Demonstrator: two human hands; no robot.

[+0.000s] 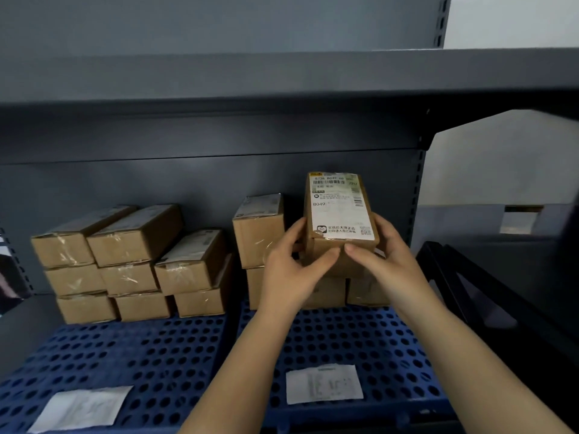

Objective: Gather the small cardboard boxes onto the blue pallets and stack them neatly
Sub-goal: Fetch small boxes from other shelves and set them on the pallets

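Both hands, left [289, 270] and right [380, 256], grasp the labelled box [340, 211] above the right pallet [360, 339] stack; best lower it flat, edges flush with boxes beneath.

Left hand [286, 261], right hand [380, 255] gripping, thumbs touching.

The front halves of both blue pallets [150, 355] lie open to a reaching hand, save for a flat paper slip [81, 408] near the left pallet's front edge and another [324, 383] near the right one's. Stacked cardboard boxes [131, 264] fill the back edge against the shelf's rear panel [188, 183]. The upper shelf [219, 120] caps headroom above. A dark frame [470, 292] stands just beside the right pallet's right edge.
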